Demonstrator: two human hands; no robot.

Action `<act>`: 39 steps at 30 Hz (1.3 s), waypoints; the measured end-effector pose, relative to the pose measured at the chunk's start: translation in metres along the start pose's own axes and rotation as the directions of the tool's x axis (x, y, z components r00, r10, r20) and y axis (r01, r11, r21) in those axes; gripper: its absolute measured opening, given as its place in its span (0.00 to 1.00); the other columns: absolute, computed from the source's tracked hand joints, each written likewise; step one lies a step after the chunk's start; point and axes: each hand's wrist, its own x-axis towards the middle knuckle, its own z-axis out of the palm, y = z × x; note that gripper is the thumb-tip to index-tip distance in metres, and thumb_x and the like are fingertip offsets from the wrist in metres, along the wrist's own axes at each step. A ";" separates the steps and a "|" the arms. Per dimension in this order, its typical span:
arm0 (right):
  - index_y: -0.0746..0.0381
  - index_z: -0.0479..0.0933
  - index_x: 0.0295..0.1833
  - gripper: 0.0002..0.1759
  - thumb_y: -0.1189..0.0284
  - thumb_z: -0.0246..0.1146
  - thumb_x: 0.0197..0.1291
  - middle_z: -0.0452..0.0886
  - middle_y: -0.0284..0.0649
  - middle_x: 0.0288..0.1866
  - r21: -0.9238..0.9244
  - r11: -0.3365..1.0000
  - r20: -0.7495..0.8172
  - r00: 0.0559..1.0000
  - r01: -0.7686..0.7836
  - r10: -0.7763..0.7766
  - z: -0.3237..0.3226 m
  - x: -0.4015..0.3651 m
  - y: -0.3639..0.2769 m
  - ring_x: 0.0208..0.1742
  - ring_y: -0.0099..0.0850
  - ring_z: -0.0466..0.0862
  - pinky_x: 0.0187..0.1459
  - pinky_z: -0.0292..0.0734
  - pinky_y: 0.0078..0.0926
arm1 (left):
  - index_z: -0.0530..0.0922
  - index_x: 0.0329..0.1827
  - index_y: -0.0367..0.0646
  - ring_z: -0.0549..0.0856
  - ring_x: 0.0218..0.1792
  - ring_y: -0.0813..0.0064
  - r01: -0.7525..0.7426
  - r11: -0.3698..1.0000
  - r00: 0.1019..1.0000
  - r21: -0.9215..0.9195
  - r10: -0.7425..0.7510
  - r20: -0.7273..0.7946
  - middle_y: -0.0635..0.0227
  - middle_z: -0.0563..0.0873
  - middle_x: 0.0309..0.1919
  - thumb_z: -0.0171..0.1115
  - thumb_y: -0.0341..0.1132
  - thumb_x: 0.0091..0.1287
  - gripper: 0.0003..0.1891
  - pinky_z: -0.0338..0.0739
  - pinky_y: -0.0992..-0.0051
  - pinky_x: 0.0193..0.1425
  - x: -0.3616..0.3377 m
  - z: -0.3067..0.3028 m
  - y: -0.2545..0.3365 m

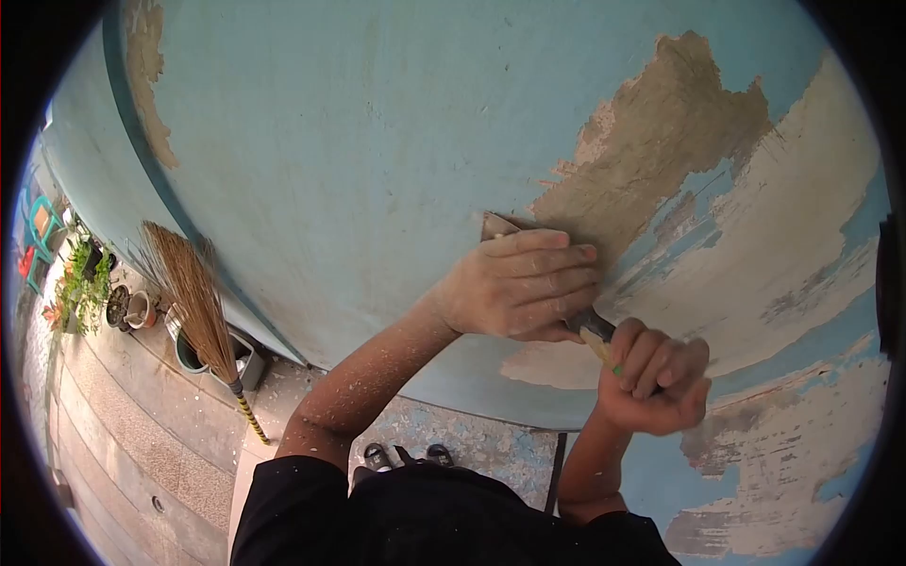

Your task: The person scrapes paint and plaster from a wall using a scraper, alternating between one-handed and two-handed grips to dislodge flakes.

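Observation:
A scraper (496, 226) has its flat blade against the blue painted wall (377, 132), at the lower left edge of a bare patch (651, 141). My left hand (528, 283) lies over the blade end, its fingers together and pressing on the tool. Lower right, my right hand (656, 373) is closed round the handle, of which a dark and a yellowish part show between the hands. Pale dust covers both hands and the left forearm. My left hand hides most of the blade.
A stick broom (198, 311) leans on the wall at the left, beside a bucket (189, 354). Potted plants (85, 283) and a green chair (42, 222) stand farther left. Paint flakes litter the floor (491, 448) by my feet.

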 end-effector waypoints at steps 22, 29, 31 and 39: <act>0.56 0.65 0.31 0.22 0.51 0.51 0.73 0.58 0.29 0.10 -0.166 0.983 -0.100 0.991 0.072 -0.089 -0.009 -0.005 -0.036 0.11 0.23 0.59 0.25 0.64 0.30 | 0.86 0.50 0.43 0.87 0.60 0.66 -0.022 0.986 0.997 -0.166 0.010 -0.075 0.68 0.90 0.51 0.74 0.51 0.63 0.22 0.75 0.61 0.73 0.019 0.030 0.012; 0.55 0.66 0.31 0.23 0.50 0.51 0.73 0.62 0.30 0.11 -0.113 0.981 -0.103 0.980 0.160 -0.172 0.011 0.000 -0.046 0.11 0.22 0.61 0.25 0.62 0.27 | 0.86 0.49 0.42 0.87 0.59 0.65 -0.006 0.959 0.998 -0.284 -0.010 -0.055 0.66 0.89 0.50 0.74 0.52 0.62 0.23 0.76 0.59 0.71 0.034 0.032 0.019; 0.55 0.66 0.31 0.23 0.49 0.50 0.74 0.62 0.30 0.11 -0.135 0.976 -0.095 0.978 0.172 -0.186 0.010 0.003 -0.045 0.11 0.22 0.61 0.25 0.62 0.27 | 0.86 0.49 0.41 0.87 0.59 0.65 -0.020 0.945 0.996 -0.326 -0.008 -0.085 0.65 0.89 0.49 0.74 0.52 0.62 0.23 0.77 0.59 0.70 0.034 0.034 0.017; 0.54 0.65 0.31 0.23 0.50 0.49 0.74 0.60 0.30 0.10 0.047 0.990 -0.173 0.977 0.135 -0.125 -0.029 0.007 -0.051 0.12 0.23 0.57 0.26 0.60 0.26 | 0.84 0.55 0.41 0.80 0.66 0.67 0.135 0.979 0.968 -0.151 -0.098 0.231 0.64 0.85 0.57 0.72 0.48 0.58 0.26 0.70 0.58 0.73 0.050 0.027 0.042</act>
